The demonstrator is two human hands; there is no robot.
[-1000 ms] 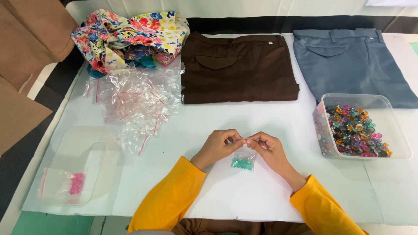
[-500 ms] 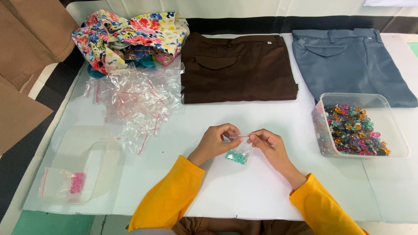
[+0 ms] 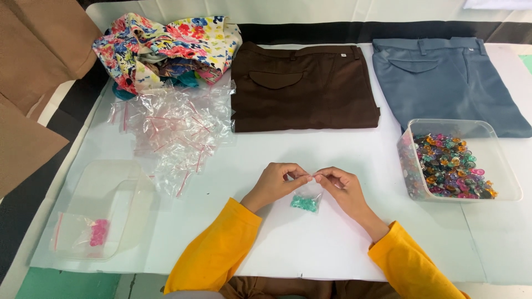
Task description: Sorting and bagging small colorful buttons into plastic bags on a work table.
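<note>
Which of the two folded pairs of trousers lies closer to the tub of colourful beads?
The blue-grey trousers at the far right: their lower edge runs just behind the clear tub. The brown trousers lie further left, in the middle of the table.

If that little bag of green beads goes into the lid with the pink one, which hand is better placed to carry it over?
Probably the left hand. Both hands pinch the small bag of green beads, but the clear lid holding the pink bead bag lies on the person's left; the right hand would have to cross over.
</note>
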